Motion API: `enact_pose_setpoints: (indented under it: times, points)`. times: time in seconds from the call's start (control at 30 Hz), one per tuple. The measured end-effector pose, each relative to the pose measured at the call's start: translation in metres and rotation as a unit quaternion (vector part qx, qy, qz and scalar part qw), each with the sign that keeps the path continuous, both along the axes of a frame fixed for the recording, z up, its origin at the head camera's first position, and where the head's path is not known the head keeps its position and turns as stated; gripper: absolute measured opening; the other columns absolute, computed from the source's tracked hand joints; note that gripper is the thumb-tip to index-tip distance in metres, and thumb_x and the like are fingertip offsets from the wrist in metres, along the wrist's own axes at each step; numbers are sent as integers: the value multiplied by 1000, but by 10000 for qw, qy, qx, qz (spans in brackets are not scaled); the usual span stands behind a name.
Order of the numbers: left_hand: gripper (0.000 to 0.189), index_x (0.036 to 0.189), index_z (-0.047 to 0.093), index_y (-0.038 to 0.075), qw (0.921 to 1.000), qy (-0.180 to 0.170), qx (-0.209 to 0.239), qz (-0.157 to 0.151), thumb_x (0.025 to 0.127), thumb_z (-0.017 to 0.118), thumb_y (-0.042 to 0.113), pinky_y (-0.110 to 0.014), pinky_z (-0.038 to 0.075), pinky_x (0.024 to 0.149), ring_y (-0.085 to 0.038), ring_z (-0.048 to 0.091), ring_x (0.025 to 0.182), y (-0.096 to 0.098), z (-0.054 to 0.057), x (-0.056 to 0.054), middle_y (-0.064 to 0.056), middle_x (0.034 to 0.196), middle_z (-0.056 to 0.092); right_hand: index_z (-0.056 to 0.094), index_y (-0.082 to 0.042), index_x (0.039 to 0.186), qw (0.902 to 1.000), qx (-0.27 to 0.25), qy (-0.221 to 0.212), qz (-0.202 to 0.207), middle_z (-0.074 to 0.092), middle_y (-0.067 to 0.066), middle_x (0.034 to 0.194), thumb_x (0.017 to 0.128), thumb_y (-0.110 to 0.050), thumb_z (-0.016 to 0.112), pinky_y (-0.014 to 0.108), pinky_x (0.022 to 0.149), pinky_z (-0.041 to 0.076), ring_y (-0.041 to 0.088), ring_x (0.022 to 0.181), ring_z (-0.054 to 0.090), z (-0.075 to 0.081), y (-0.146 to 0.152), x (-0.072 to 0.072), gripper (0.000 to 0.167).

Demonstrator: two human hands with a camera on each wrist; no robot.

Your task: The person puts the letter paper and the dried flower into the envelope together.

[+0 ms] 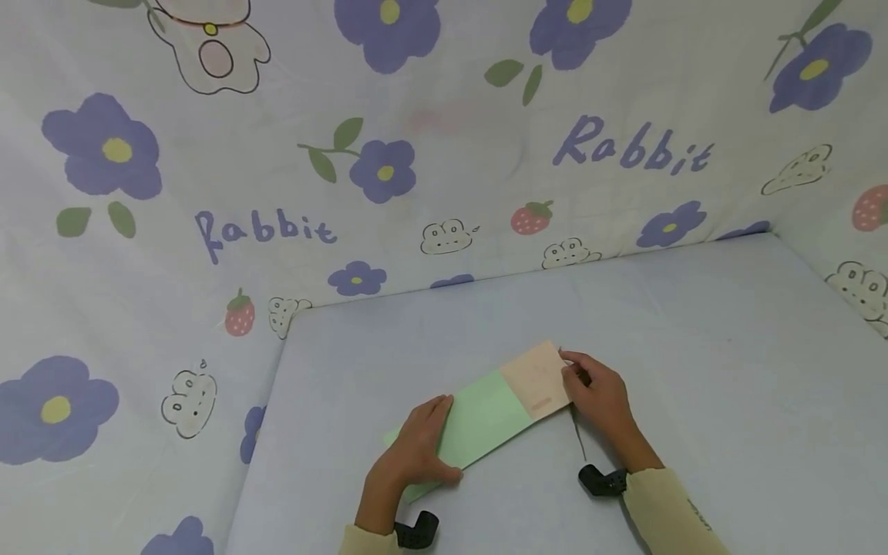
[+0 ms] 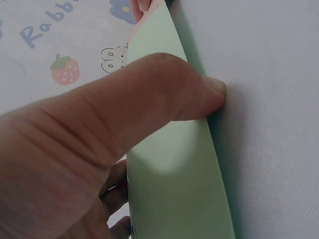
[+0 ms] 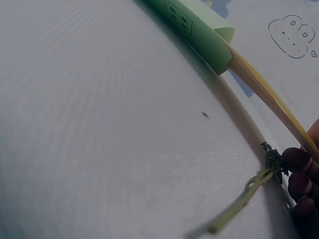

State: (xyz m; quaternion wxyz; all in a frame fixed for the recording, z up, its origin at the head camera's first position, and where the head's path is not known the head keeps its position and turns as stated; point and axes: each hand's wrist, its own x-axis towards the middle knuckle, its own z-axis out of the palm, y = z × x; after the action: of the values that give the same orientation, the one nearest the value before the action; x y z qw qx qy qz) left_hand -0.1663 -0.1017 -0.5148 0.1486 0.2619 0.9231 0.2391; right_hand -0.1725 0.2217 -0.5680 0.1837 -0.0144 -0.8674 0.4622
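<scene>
Finely ribbed table; over it, a long, flat, smooth packet, green and peach.
The left hand grips the green part across its edges; the right hand pinches the peach end, by a thin, bushy-tipped sprig; whether that is also gripped, I cannot tell.

We take this for a makeshift recording corner, though we cannot tell what building holds it. We see a pale table closed in on the far, left and right sides by cloth printed with purple flowers, strawberries, rabbits and the word Rabbit, and two black wrist cameras on the near side.
</scene>
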Motion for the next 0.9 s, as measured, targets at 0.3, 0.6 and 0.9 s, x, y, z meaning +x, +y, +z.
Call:
enact_pose_setpoints:
  times: [0.3,0.6,0.9]
  points:
    - [109,158,26,3,9999,-143,-12,30,72,87,31,-51,30,112,-32,27,146,-1,-2,0,-13,159,29,70,-5,124,10000,35,61,4,65,3,85,99,-12,61,31,61,42,16,69,52,0,0,1,28]
    - [109,159,25,4,9998,-202,28,54,73,87,30,-52,30,112,-32,24,147,-1,0,-1,-13,160,28,70,-4,123,9999,61,103,-2,63,3,84,98,-11,61,31,62,42,16,69,51,6,-1,1,27]
    - [109,158,26,3,9999,-147,31,35,72,87,30,-52,30,112,-33,26,146,-2,-2,0,-14,160,29,70,-6,124,10000,12,33,7,63,3,84,99,-13,60,30,61,40,16,69,50,4,-1,1,28]
